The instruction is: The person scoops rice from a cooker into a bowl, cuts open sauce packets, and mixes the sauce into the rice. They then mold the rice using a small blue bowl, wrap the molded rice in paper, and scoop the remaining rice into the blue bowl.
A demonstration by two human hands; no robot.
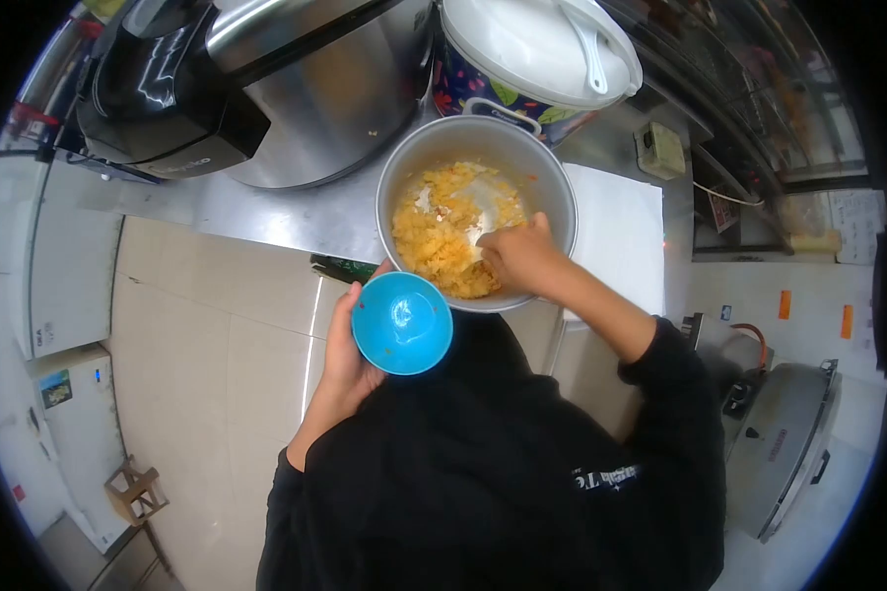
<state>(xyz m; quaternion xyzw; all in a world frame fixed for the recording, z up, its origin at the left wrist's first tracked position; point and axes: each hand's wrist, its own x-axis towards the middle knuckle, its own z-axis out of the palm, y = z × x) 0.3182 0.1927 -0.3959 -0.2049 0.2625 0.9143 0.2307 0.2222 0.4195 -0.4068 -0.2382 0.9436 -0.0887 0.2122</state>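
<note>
My left hand (347, 345) is wrapped round the side of a blue bowl (402, 323), which looks empty apart from a few specks. The bowl is held beside the near left rim of a large metal pot (562, 197). Inside the pot lies yellow rice-like food (429, 241), with part of the bottom bare. My right hand (522, 254) reaches over the pot's right side, its fingers closed on a white utensil (477, 233) whose end touches the food.
A large steel cooker (325, 108) stands at the left of the metal counter (256, 219). Behind the pot is a patterned container (463, 79) with a white lid (532, 49). A white board or sheet (621, 236) lies right of the pot. A small wooden stool (136, 491) stands on the floor.
</note>
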